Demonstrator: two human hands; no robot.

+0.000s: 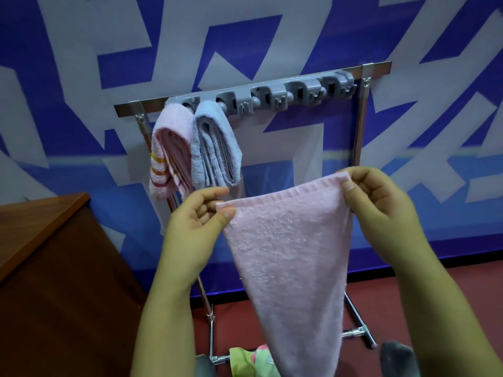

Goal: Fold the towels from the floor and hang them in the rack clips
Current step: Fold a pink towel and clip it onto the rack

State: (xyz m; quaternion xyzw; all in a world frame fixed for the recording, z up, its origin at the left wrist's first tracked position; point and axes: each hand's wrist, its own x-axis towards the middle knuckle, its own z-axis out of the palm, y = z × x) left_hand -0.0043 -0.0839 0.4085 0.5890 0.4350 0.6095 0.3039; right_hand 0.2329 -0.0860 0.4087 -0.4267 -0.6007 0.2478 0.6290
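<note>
Pink towel [291,257] hangs before rack [245,96], top corners pinched by left hand [190,227] and right hand [381,210]. Next: bring corners together evenly, edges aligned, before clipping beside hung towels [196,151].

No legible text, labels or numbers anywhere.

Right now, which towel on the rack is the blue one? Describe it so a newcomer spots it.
Find the metal rack against the patterned wall, with its grey clip strip. Two folded towels hang at its left end. The blue towel is the right one, plain, beside the pink striped towel.
</note>
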